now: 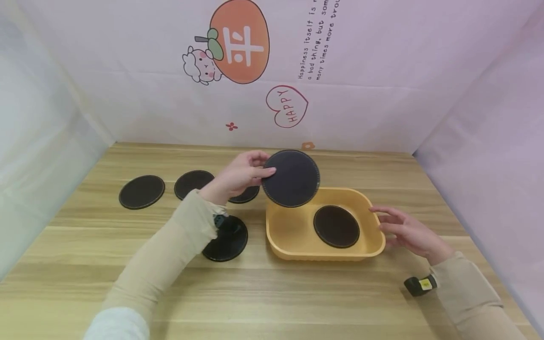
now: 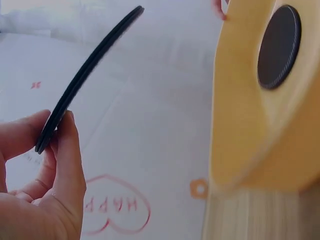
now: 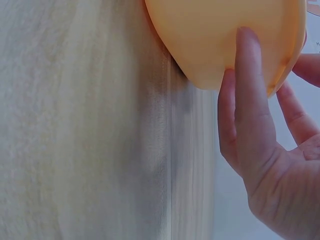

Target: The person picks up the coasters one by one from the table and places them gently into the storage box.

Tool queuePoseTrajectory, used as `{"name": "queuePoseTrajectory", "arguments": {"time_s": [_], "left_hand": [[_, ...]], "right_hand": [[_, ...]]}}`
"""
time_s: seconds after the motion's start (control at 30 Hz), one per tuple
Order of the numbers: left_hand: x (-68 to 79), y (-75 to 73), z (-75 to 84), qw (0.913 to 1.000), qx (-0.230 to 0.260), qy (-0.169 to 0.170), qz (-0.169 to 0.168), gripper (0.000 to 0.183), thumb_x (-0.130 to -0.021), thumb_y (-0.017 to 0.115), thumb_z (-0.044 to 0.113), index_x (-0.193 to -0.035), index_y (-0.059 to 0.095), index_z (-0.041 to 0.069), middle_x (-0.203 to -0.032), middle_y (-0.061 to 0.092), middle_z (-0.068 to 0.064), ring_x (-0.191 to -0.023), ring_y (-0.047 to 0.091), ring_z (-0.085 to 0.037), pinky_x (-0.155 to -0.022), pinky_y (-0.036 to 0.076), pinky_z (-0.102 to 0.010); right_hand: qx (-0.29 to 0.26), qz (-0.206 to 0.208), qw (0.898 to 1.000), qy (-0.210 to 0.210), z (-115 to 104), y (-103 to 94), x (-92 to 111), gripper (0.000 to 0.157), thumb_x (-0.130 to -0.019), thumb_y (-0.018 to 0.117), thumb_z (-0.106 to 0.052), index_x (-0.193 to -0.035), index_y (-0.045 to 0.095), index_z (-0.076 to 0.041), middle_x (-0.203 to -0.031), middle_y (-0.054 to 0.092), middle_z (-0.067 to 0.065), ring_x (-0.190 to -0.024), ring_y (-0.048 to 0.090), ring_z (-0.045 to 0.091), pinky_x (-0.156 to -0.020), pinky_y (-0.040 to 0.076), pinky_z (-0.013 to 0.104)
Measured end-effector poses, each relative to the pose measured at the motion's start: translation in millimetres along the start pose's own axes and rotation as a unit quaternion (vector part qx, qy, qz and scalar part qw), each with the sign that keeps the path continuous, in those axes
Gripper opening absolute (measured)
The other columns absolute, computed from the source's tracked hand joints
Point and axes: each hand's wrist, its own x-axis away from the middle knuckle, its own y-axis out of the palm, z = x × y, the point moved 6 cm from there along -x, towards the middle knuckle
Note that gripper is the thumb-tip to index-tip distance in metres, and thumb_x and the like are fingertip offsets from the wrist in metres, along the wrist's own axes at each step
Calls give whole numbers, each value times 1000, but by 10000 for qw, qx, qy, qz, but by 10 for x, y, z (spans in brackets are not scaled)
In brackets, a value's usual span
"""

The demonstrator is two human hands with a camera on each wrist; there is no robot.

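Note:
My left hand [image 1: 242,174] pinches a round black coaster [image 1: 293,179] with a stitched edge by its left side, above the back left of a yellow plastic tub [image 1: 323,257]. Edge-on in the left wrist view, the held piece [image 2: 85,72] shows two thin layers; whether it is more than one coaster I cannot tell. Inside the tub, toward the right, lies another dark coaster [image 1: 336,226]. Around the tub's right end is my right hand [image 1: 408,231], its fingers extended. The right wrist view shows fingertips [image 3: 247,50] against the tub's outer wall.
Three dark coasters lie in a row at the back left: one far left [image 1: 142,192], one mid [image 1: 193,183], one partly behind the left hand [image 1: 246,195]. A glossy black disc [image 1: 231,241] sits partly under the left sleeve. Printed white cloth [image 1: 361,94] surrounds the wooden table [image 1: 272,302].

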Motion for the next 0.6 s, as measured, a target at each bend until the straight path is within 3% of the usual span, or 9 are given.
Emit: {"name": "queuePoseTrajectory", "arguments": {"time_s": [0.2,0.33,0.6], "left_hand": [[-281,379,-31,9999,-8,-62,-100,33,-91,57,-4,-122,49,-8,-101,56,-9,-83,59,-13,-78,56,-28],[-462,601,-92,9998,-110,-167,-86,37,-89,60,-3,-125,49,-6,-100,55,-9,-83,56,-14,-83,55,-34],[-684,942,-307,9981,-555,-172,-200,32,-87,64,-1,-117,54,-7,-94,58,-9,-75,56,-12,-66,55,-23]], "right_hand": [[19,5,10000,-5,12,-2,8,45,-96,45,1,-127,51,-31,-118,59,-14,-101,62,10,-76,58,36],[170,253,9995,106,8,-16,21,42,-96,47,-1,-126,51,-30,-117,56,-15,-100,63,10,-76,58,37],[535,590,9963,311,10,-43,30,42,-95,51,-4,-127,50,-30,-132,41,13,-102,61,9,-76,58,38]]}}
